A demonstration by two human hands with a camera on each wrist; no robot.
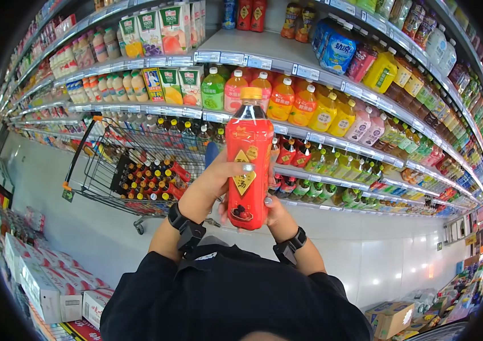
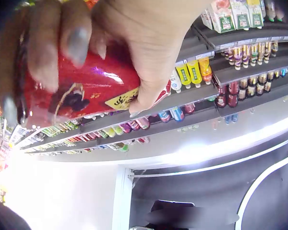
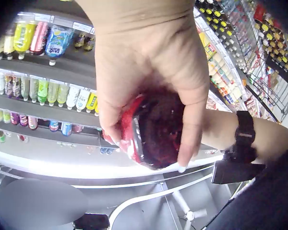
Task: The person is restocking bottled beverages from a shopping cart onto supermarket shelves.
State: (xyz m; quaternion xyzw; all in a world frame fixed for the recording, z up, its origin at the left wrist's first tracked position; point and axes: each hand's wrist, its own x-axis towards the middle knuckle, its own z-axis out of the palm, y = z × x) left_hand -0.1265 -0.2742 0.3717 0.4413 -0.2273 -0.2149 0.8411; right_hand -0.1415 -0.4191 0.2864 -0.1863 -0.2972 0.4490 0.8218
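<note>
A red bottle (image 1: 250, 148) with a yellow cap and a yellow diamond label is held upright before the chest in the head view. The left hand (image 1: 219, 176) grips its left side, the thumb lying across the label. Lower down, the right hand (image 1: 276, 211) holds the bottle near its base. In the left wrist view, the left hand (image 2: 134, 38) curls round the red bottle (image 2: 96, 76). The right wrist view has the right hand (image 3: 151, 72) with fingers and thumb on both sides of the bottle's dark base (image 3: 161, 129).
Shelves (image 1: 264, 48) of drinks curve across the front. A wire shopping cart (image 1: 102, 184) with dark, yellow-capped bottles (image 1: 153, 181) inside stands at the left. White cartons (image 1: 42, 284) are stacked at the lower left; a cardboard box (image 1: 390, 319) lies at the lower right.
</note>
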